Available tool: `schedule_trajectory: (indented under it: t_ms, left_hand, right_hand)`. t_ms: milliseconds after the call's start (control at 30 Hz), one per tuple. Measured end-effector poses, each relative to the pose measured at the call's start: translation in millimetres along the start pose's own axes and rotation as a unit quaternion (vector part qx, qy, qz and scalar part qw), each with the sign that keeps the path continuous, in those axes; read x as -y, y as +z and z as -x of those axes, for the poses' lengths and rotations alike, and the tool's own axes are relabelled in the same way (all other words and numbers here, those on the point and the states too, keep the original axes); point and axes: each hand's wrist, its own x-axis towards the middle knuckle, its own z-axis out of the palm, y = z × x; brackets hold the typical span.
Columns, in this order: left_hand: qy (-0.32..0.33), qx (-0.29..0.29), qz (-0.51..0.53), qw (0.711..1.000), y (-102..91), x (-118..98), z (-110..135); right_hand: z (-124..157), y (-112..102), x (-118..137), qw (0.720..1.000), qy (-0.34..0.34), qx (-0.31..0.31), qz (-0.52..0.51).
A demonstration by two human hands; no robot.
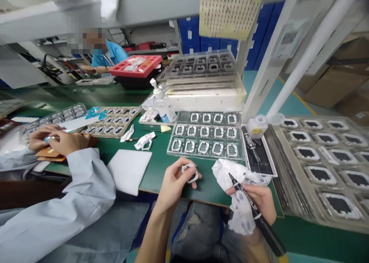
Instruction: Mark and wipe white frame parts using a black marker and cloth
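Observation:
My left hand (174,180) pinches a small white rounded frame (190,172) between thumb and fingers, just over the table's front edge. In my right hand (263,199) is a black marker (266,230), its pointed tip aimed up and to the left. A white tissue with dark smudges (241,213) is also caught in that hand, hanging below the marker. Behind it a crumpled white cloth (227,171) lies on the table. A clear tray (170,153) holding several similar frames lies beyond my hands.
To the right rises a stack of trays with frames (324,171), beside a small box of dark tools (271,167). A pump bottle (164,107) stands behind a white foam sheet (129,169). At left, a co-worker's sleeved arm (86,186) reaches over the table.

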Motion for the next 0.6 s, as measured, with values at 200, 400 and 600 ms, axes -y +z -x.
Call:
schedule_trajectory:
  t_ms: [200, 400, 600]
  left_hand:
    - [0.005, 0.033, 0.003, 0.999, 30.2, 12, 2]
    - [-0.033, 0.018, 0.046, 0.998, 33.9, 13, 2]
    - [-0.052, 0.015, 0.034, 0.998, 32.9, 9, 0]
  right_hand:
    - [-5, 7, -2, 1.000, 0.001, -0.016, -0.017]
    - [-14, 20, -3, 0.998, -0.053, 0.008, -0.016]
    - [-13, 31, 9, 0.997, 0.064, 0.042, -0.008]
